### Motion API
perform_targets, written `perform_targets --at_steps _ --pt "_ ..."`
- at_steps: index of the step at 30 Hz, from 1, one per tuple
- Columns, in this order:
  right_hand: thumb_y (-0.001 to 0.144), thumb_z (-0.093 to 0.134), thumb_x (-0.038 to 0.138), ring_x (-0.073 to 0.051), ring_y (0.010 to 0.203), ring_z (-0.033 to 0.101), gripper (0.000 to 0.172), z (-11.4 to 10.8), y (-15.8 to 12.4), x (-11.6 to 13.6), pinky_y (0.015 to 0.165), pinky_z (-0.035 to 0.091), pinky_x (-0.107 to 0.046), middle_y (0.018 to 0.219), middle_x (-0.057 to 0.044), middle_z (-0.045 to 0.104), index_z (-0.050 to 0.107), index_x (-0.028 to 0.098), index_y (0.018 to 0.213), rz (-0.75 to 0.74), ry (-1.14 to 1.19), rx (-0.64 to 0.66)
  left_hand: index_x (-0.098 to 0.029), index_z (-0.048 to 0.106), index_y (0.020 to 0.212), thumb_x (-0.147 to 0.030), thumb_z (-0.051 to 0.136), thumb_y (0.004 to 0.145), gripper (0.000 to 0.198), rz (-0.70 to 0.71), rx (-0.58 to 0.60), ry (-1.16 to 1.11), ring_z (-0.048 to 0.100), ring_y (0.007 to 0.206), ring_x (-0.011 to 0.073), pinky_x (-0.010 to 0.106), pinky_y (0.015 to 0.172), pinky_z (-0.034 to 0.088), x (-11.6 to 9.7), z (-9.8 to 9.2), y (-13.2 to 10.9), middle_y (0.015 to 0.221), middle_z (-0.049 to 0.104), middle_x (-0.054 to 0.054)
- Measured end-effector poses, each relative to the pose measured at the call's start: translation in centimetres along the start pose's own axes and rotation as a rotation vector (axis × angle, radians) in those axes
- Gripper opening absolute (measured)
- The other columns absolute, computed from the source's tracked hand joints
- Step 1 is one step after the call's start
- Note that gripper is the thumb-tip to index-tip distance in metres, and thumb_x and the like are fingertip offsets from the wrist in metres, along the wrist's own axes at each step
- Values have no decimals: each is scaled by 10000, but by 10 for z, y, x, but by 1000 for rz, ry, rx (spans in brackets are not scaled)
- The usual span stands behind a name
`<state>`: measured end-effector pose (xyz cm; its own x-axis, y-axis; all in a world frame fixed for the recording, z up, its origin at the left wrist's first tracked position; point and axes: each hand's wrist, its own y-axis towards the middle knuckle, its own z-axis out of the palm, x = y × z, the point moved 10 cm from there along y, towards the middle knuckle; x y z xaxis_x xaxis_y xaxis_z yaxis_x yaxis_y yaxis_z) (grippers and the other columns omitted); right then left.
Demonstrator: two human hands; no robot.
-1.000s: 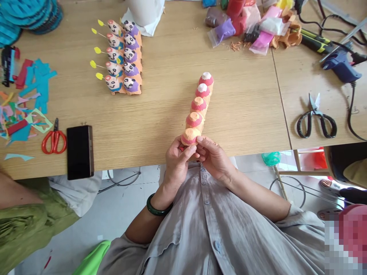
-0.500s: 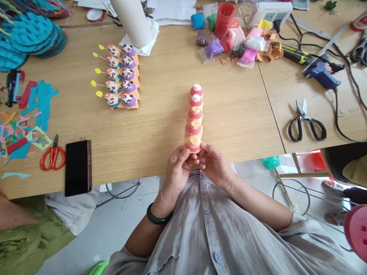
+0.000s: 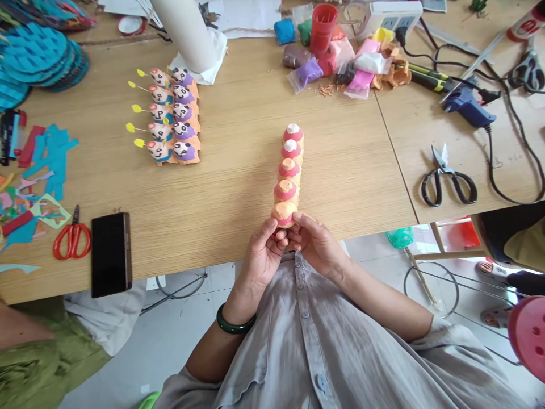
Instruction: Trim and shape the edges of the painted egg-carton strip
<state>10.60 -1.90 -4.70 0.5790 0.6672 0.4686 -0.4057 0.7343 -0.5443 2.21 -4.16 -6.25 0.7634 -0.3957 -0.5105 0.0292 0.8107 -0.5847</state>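
Between both hands is a strip of egg carton (image 3: 287, 176), a single row of cups coated in orange and pink-red clay. The two far cups have white tops; the nearer ones have orange tops. My left hand (image 3: 264, 250) pinches its near end from the left, thumb on the side. From the right, my right hand (image 3: 317, 244) grips the same end, with the thumb near the lowest cup. Fingers of both hands curl beneath that end and are partly hidden. A finished-looking double row of egg-carton figures (image 3: 172, 116) with painted faces stands farther left on the table.
Bagged coloured clay (image 3: 306, 74) and a red cup (image 3: 323, 28) lie at the back. A glue gun (image 3: 470, 105) with cable and black-handled scissors (image 3: 447, 176) are right. A phone (image 3: 111, 254), red scissors (image 3: 72, 236) and paper scraps (image 3: 55, 153) lie left. A white roll (image 3: 185, 37) stands behind.
The view has shifted slightly, so the table items appear farther left. The egg-carton strip tilts a little, its far end more to the right; both hands keep hold of it.
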Motion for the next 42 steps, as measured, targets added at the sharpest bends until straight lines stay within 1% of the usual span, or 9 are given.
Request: perform_targets --at_steps 5,9,12,18,26,31,34,37,42 --pt "707 906 396 -67 542 427 417 -6 2 1 472 335 -209 609 67 470 550 185 661 1 8 14 -135 733 769 -306 971 672 308 1 -33 -7 641 542 56 127 535 573 1 -3 -1 630 674 -36" --pt "762 898 480 -76 553 454 392 -2 -5 3 504 386 -203 609 68 518 655 178 824 -57 -46 65 -134 735 740 -321 990 647 330 -11 -25 -64 624 525 48 117 513 558 2 -1 -1 588 638 -51" --pt "728 944 445 -67 536 501 412 -3 -7 5 516 396 -182 579 86 534 679 180 899 -93 -91 45 -130 745 752 -311 992 644 325 -23 -33 -86 618 524 37 108 517 551 4 -2 -1 596 645 -54" --pt "705 951 437 -64 497 545 432 -2 -3 5 492 376 -172 533 98 515 604 190 775 -93 -56 23 -120 768 792 -300 983 650 315 -1 -58 -89 610 525 26 101 520 534 6 -4 -1 609 665 -51" --pt "759 912 485 -94 534 599 432 -1 -2 2 505 400 -197 561 80 529 595 192 769 -72 -80 71 -139 715 674 -410 955 692 363 37 25 -6 609 504 73 185 531 560 2 9 -5 531 590 -47" --pt "773 882 489 -102 517 578 446 -4 1 -1 512 407 -218 550 83 483 549 198 714 -61 -79 42 -143 739 712 -445 942 711 364 39 22 33 602 505 68 194 560 563 4 8 -6 544 600 -46" --pt "772 863 477 -120 532 599 423 -1 3 -2 511 405 -229 547 74 479 553 197 701 -25 -75 67 -154 717 687 -452 939 715 372 44 17 45 628 525 81 201 570 558 5 7 -7 540 588 -48" --pt "774 841 461 -109 523 556 379 2 3 -5 522 404 -233 547 62 487 592 183 704 41 -66 93 -164 712 683 -466 941 703 380 42 23 49 646 522 99 209 544 538 5 7 -8 519 576 -49" --pt "749 869 456 -103 518 484 381 3 2 -8 532 411 -232 534 63 468 608 185 692 99 -31 109 -162 704 699 -475 950 682 399 26 15 63 653 523 105 217 571 562 6 3 -8 505 563 -56"
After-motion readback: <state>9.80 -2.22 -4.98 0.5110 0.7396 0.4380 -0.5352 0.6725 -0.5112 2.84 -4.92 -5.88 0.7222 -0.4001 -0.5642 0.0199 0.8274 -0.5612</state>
